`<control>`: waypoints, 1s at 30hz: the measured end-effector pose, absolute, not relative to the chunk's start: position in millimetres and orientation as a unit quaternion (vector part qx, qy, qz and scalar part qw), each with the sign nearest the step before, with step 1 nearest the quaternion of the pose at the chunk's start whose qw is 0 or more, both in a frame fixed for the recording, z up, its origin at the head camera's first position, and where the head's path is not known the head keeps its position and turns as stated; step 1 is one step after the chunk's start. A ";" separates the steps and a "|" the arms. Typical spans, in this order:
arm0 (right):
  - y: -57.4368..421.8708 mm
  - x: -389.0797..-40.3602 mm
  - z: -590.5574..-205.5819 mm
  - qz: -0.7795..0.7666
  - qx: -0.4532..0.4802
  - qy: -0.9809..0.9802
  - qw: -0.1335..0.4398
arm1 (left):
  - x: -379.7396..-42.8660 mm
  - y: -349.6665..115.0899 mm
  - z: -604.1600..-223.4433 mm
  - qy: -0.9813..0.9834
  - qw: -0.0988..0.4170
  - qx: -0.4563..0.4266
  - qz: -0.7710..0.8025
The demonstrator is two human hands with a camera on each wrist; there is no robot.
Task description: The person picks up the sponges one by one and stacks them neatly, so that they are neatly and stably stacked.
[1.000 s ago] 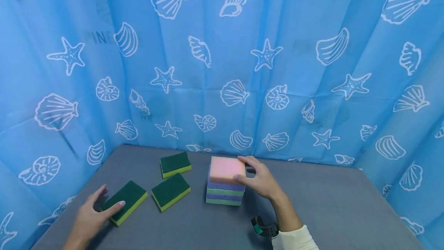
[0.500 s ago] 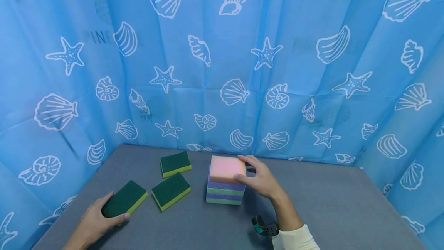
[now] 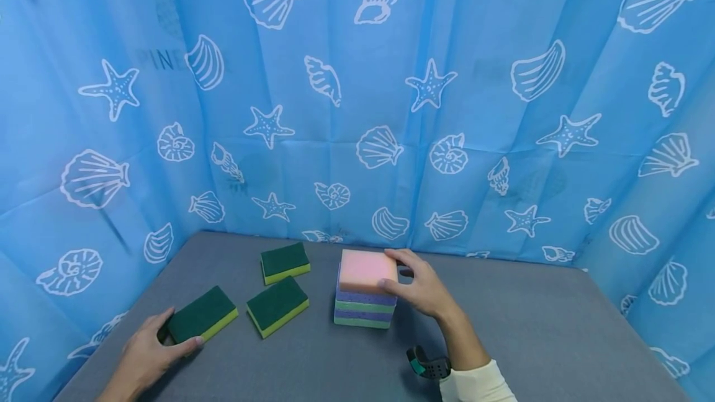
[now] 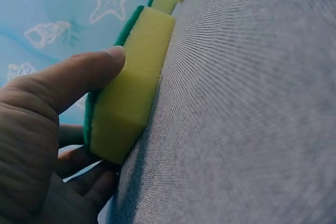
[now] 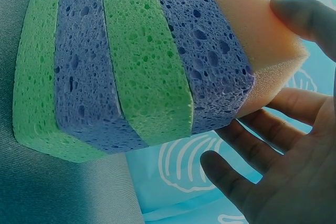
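At the left, my left hand (image 3: 146,349) is at the near left end of a green-and-yellow scrubbing sponge (image 3: 203,312) lying on the table, with thumb and index finger on either side. The left wrist view shows the thumb (image 4: 100,72) at the edge of that sponge (image 4: 131,82). My right hand (image 3: 420,287) pinches a pale pink sponge (image 3: 367,268) between thumb and fingers. It sits on top of a stack of purple and light green sponges (image 3: 364,312). In the right wrist view, the remaining fingers (image 5: 252,145) reach beside the stack.
Two more green-and-yellow sponges, one farther back (image 3: 285,262) and one nearer (image 3: 277,306), lie between the left hand and the stack. Grey cloth (image 3: 519,327) covers the table. A blue seashell-printed curtain (image 3: 475,110) surrounds its back and sides.
The left hand's fingers and thumb shifted along the left sponge from its upper face toward its sides and end. That sponge turned slightly. The right hand and the stack stayed put.
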State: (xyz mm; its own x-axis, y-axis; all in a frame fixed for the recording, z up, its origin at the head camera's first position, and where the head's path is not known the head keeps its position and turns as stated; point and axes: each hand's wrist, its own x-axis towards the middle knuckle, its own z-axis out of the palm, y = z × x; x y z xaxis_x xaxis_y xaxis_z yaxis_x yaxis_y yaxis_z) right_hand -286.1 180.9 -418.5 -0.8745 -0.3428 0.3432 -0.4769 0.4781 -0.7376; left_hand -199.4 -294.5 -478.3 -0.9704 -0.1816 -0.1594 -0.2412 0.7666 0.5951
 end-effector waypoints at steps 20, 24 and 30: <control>182.2 -286.9 -417.6 0.453 0.245 -0.854 0.078 | -192.2 -266.1 -461.3 0.916 -0.091 -0.120 0.371; 183.4 -287.0 -418.9 0.453 0.245 -0.854 0.077 | -193.1 -258.7 -459.4 0.918 -0.112 -0.109 0.363; 181.7 -288.0 -420.7 0.455 0.252 -0.850 0.076 | -190.5 -251.5 -459.5 0.914 -0.170 -0.069 0.361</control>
State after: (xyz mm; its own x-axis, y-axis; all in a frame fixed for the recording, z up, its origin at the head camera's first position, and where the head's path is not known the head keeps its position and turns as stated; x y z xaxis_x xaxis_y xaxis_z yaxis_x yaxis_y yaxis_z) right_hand -288.0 181.7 -420.7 -0.8611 -0.3596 0.3594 -0.4985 0.4581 -0.7360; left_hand -190.5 -251.5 -459.5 -0.9326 -0.2491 0.2611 -0.0033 0.7295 0.6840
